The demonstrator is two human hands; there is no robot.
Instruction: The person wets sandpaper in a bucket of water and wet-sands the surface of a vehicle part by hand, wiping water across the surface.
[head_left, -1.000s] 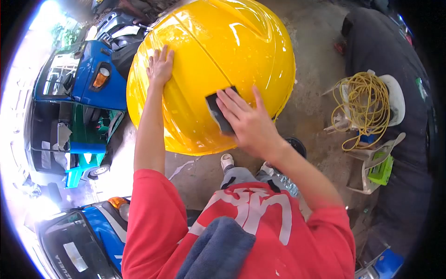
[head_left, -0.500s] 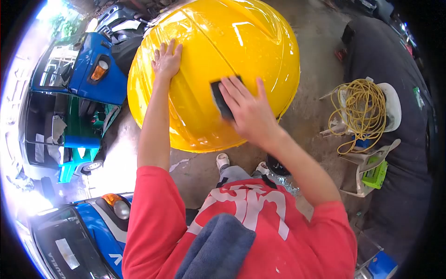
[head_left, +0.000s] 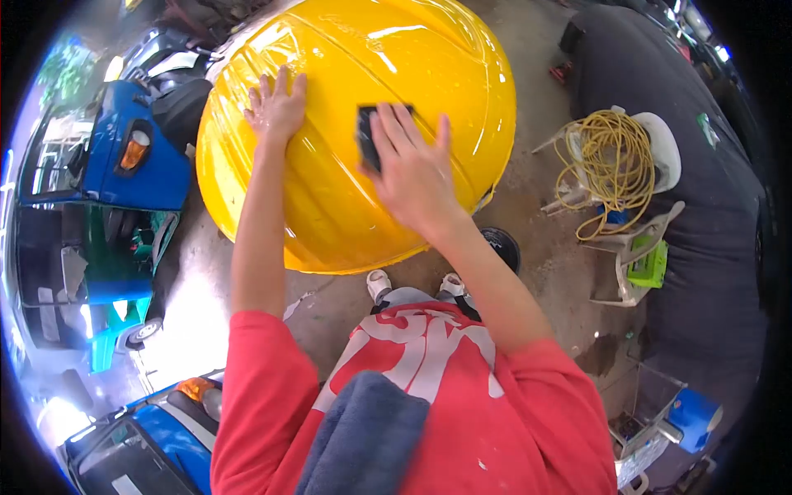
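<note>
Head view: black pad [head_left: 365,134] under the right hand [head_left: 412,169], on the yellow panel [head_left: 330,202]

The right hand is opened out, fingers straight and thumb spread, lying over the pad rather than gripped around it; hand and forearm hide part of the pad and panel. The pad rests on the curved, glossy panel, right of the left hand [head_left: 279,111] — that one open, fingers splayed, touching the panel and holding nothing. A dark bucket [head_left: 502,249] stands near the panel's lower right edge, close to the feet — the nearest obstacle on the floor. Further right, a coiled yellow hose [head_left: 617,157] lies on a white chair [head_left: 662,153], with a light green basket [head_left: 650,266] at a second, pale chair [head_left: 610,294]. A dark cover [head_left: 701,239] spreads behind them. Left of the panel stands a blue vehicle [head_left: 157,173], another [head_left: 169,437] below it.
</note>
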